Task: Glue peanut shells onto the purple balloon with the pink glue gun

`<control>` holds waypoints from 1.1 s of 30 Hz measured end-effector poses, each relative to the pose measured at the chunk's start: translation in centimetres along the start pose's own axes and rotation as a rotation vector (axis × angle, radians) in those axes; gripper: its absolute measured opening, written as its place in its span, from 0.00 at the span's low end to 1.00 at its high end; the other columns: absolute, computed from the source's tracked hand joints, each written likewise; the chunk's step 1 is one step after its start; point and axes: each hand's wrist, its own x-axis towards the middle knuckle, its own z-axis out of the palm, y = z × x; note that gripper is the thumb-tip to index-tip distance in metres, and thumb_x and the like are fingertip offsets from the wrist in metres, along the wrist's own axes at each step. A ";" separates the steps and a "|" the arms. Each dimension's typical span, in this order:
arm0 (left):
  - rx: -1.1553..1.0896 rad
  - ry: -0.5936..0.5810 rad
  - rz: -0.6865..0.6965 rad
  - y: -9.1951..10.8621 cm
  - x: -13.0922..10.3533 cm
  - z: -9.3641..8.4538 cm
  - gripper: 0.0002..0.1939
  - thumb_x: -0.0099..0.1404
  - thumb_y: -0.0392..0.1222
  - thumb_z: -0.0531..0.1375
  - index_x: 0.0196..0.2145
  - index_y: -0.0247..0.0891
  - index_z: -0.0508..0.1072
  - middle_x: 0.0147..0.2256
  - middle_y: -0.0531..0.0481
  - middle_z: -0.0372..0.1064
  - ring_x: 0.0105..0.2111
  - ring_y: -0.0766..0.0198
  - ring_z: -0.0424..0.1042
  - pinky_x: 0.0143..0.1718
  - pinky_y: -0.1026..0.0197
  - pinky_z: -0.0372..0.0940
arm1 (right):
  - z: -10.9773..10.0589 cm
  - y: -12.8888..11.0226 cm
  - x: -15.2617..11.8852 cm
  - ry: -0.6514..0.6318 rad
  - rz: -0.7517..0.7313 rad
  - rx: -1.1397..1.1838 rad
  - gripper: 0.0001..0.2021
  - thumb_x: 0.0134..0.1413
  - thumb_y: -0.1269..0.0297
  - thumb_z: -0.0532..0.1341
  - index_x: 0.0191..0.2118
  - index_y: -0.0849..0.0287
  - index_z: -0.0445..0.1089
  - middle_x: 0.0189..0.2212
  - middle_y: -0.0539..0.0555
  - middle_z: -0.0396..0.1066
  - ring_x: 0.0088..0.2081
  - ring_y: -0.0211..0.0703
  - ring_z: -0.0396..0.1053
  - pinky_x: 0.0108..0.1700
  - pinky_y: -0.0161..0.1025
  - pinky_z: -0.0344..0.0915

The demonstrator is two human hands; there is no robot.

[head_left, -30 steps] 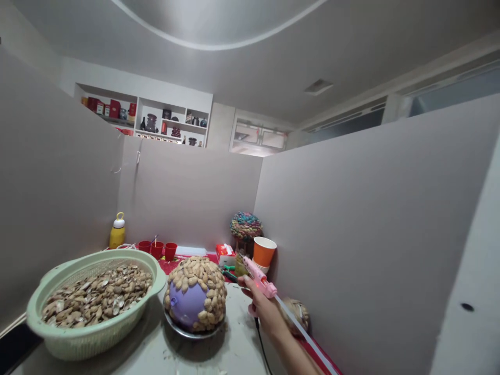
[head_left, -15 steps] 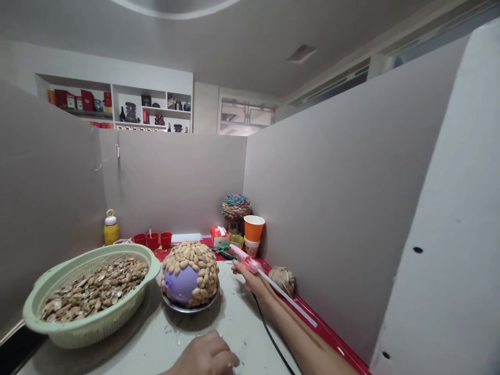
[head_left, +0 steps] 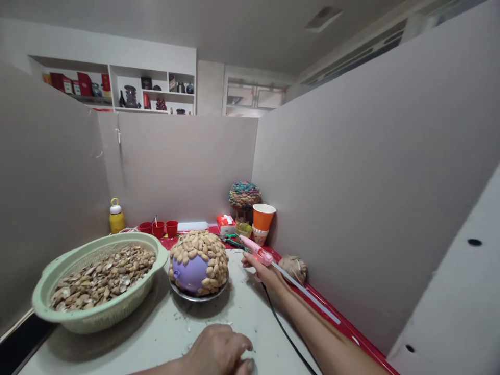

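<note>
My right hand (head_left: 258, 265) is wrapped round the grip of a pink hot glue gun (head_left: 255, 250), its nozzle pointing away to the left. A long pale glue stick (head_left: 307, 293) sticks out of the gun's back, and a black cord (head_left: 279, 323) runs down from it. Lower down, my left hand (head_left: 219, 350) rests low over the table, fingers curled; anything in them is hidden. Beyond it, a purple balloon (head_left: 191, 274) sits in a shallow metal bowl (head_left: 198, 299). Peanut shells (head_left: 201, 242) cover its top and right side; a purple patch with the knot faces me.
At left stands a green basket (head_left: 99, 322) of shells. Behind are red cups (head_left: 158, 229), a yellow bottle (head_left: 116, 223), a tissue pack (head_left: 225, 224), pliers (head_left: 231, 240), orange paper cups (head_left: 262, 217) and a colourful tree-like ornament (head_left: 244, 195). Twine (head_left: 294, 269) lies beside the right partition (head_left: 351, 172).
The view has tilted down and turned slightly left, so everything sits higher and further right. My right hand still holds the glue gun; my left hand stays curled near the table.
</note>
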 end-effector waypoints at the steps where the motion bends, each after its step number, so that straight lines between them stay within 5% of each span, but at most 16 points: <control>1: -0.014 0.011 0.002 0.1 0.1 -0.1 0.09 0.61 0.37 0.56 0.41 0.39 0.65 0.22 0.53 0.70 0.20 0.63 0.66 0.21 0.62 0.55 | 0.0 0.0 0.0 0.000 0.006 0.000 0.23 0.39 0.42 0.68 0.27 0.61 0.75 0.27 0.59 0.75 0.31 0.47 0.72 0.17 0.30 0.52; 7: -0.043 -0.004 0.005 0.6 0.6 -1.6 0.10 0.62 0.32 0.52 0.41 0.39 0.65 0.26 0.48 0.71 0.25 0.61 0.66 0.25 0.62 0.57 | 0.0 -0.2 -0.2 0.021 0.013 0.012 0.23 0.43 0.42 0.66 0.28 0.61 0.74 0.29 0.60 0.75 0.32 0.47 0.71 0.18 0.30 0.52; 21: -0.240 -0.107 -0.103 2.0 1.0 -5.0 0.10 0.72 0.38 0.49 0.46 0.39 0.68 0.33 0.42 0.73 0.32 0.61 0.70 0.32 0.62 0.64 | 0.4 -1.2 -0.9 -0.052 0.005 0.081 0.20 0.44 0.45 0.67 0.29 0.60 0.72 0.27 0.56 0.74 0.30 0.44 0.72 0.19 0.31 0.54; 30: -0.180 -0.029 -0.028 0.3 0.8 -3.9 0.11 0.74 0.39 0.48 0.40 0.40 0.69 0.25 0.48 0.73 0.26 0.65 0.71 0.30 0.66 0.66 | 0.6 -1.1 -0.7 -0.066 -0.065 0.110 0.17 0.48 0.48 0.65 0.30 0.59 0.70 0.26 0.56 0.75 0.27 0.42 0.71 0.19 0.30 0.54; 33: -0.184 -0.006 -0.009 0.1 1.2 -4.6 0.13 0.75 0.41 0.46 0.38 0.41 0.69 0.23 0.50 0.73 0.25 0.65 0.72 0.36 0.63 0.69 | 0.6 -1.3 -1.0 -0.083 -0.064 0.109 0.17 0.48 0.48 0.65 0.33 0.59 0.70 0.27 0.55 0.75 0.27 0.42 0.71 0.18 0.30 0.54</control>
